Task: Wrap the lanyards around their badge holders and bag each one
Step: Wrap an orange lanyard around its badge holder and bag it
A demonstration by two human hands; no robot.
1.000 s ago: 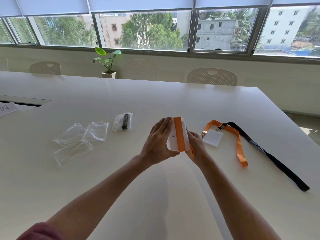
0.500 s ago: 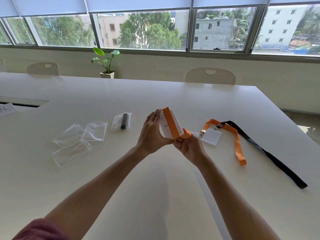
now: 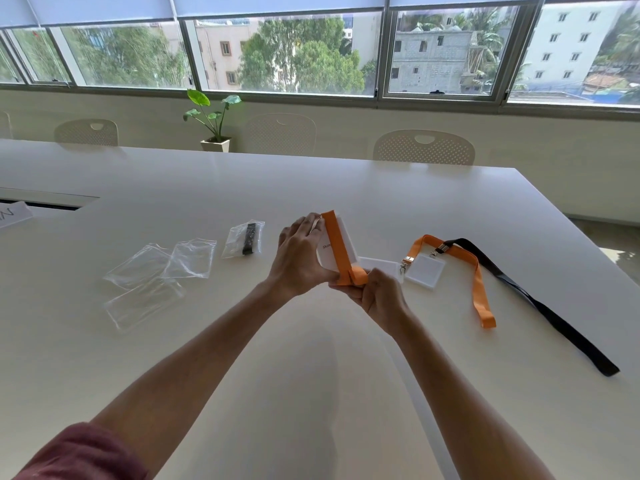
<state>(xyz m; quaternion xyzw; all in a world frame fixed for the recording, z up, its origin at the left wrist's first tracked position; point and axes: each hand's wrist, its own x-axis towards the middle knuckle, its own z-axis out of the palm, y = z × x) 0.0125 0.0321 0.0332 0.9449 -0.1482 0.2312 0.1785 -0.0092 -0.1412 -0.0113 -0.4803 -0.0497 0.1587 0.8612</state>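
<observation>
I hold a white badge holder (image 3: 347,241) upright above the table, with an orange lanyard (image 3: 338,249) wound around its middle. My left hand (image 3: 298,258) grips the holder's left edge. My right hand (image 3: 379,296) pinches the lanyard's end at the holder's lower corner. To the right lie another badge holder (image 3: 424,271) with a loose orange lanyard (image 3: 479,289) and a long black lanyard (image 3: 550,313). Left of my hands rests a filled bag (image 3: 244,238) holding a black-wrapped badge, and beyond it three empty clear bags (image 3: 162,271).
The white table (image 3: 311,188) stretches far back to a potted plant (image 3: 213,123) and a row of pale chairs (image 3: 423,147) under the windows. A paper sign (image 3: 12,214) lies at the left edge. The table's right edge runs close past the black lanyard.
The holder has tilted from facing me to leaning right. My right hand has dropped below it and now pinches the lanyard end at the bottom corner.
</observation>
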